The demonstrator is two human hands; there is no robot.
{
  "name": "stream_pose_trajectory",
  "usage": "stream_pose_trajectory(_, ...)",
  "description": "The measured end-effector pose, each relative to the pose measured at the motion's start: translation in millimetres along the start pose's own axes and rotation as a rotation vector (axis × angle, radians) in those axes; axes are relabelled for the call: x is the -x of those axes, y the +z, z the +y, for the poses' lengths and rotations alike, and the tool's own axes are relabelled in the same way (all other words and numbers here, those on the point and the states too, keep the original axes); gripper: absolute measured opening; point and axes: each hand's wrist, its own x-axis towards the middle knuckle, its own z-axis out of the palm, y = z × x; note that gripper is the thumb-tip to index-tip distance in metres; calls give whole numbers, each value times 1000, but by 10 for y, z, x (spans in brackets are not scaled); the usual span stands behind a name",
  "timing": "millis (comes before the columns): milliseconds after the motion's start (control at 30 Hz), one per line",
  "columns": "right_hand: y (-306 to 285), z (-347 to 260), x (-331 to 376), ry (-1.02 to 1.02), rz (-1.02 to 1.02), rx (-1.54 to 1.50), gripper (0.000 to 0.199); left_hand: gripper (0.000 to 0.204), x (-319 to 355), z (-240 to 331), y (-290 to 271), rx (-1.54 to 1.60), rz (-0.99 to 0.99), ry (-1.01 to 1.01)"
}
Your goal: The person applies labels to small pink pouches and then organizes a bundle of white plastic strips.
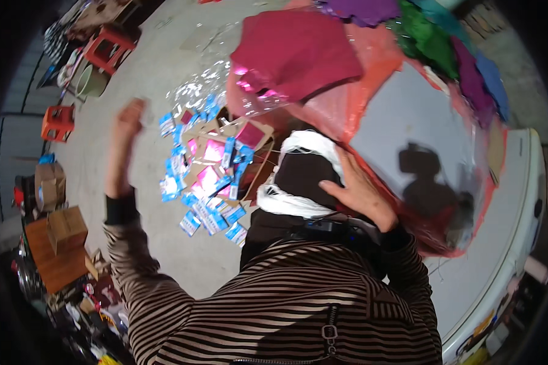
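A loop of white thread or string [303, 203] lies over my dark-clad lap, with loose strands along its edges. My right hand [366, 196] rests against the loop's right side, fingers stretched and the thumb spread over the dark cloth. Out to the left, my left hand [128, 118] is raised above the floor. It is smeared by motion, so I cannot tell whether its fingers hold anything. A few thin strands run leftward from the loop near its upper left.
Blue-and-white packets [208, 217] and pink shiny pieces lie on the floor before me. A crimson sheet [295, 53] and clear plastic cover the far side. To the right stands a white table [505, 201]. Red stools [58, 123] and cardboard boxes [67, 229] line the left.
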Motion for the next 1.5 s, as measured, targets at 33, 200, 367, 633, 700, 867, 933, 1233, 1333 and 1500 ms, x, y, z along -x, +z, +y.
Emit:
stream_pose_trajectory(33,-134,-263,26,-77,1,-52,81,29,136,-72,331,-47,-250,70)
stream_pose_trajectory(200,-433,-788,-154,-545,86,-540,89,21,1163,1283,1562,143,-1029,53)
stream_pose_trajectory(367,-351,-707,42,-380,-162,-836,70,19,1217,1636,1562,379,-950,226)
stream_pose_trajectory(633,-413,-465,78,-206,-58,-1350,28,20,1198,1731,1710,828,-911,-139)
stream_pose_trajectory(700,-281,-505,51,-107,19,-1269,25,25,1199,1876,1833,782,-779,-124)
stream_pose_trajectory(867,-547,-920,172,-405,171,-664,18,32,998,1592,1992,383,-771,190)
stream_pose_trajectory(933,-826,-957,84,-259,366,-718,11,30,1002,1632,1927,368,-832,158)
stream_pose_trajectory(1233,-329,-944,-51,-326,101,-610,14,21,859,1353,1951,655,-637,159)
stream_pose_trajectory(1333,-484,-1009,-84,-381,276,-731,13,20,940,1392,1836,599,-703,127)
stream_pose_trajectory(1500,-198,-676,-410,-269,214,-574,10,20,835,1294,1860,454,-601,120)
